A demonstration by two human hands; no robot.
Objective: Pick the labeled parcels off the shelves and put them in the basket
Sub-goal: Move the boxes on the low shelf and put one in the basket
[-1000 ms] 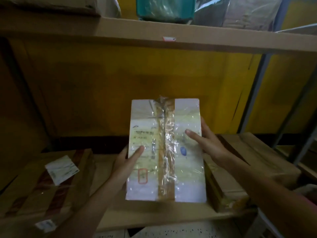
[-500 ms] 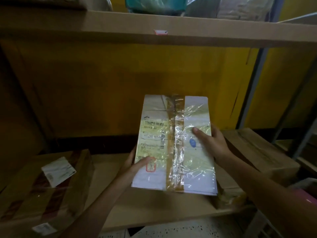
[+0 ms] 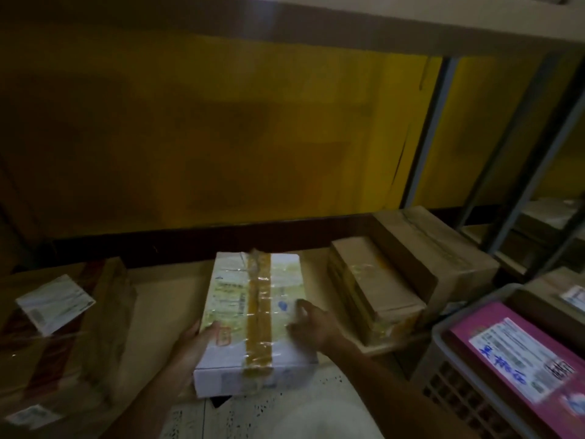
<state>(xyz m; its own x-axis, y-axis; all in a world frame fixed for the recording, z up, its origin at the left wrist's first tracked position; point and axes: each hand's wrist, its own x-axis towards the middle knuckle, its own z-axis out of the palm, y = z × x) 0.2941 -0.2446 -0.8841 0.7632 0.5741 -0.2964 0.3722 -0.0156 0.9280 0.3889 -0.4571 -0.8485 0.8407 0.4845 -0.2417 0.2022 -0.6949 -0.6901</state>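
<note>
Gripping white parcel (image 3: 231, 299) with left hand (image 3: 191, 348), right hand (image 3: 313, 323) blurred, grasp unclear, pink parcel (image 3: 522, 359) in basket (image 3: 452, 384)

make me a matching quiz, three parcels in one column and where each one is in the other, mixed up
Things:
1. white parcel
2. pink parcel
3. brown box with a loose white label

Places:
A. in the basket
B. on the shelf, far left
C. held by the left hand

Pairs: 1-C, 2-A, 3-B
</note>
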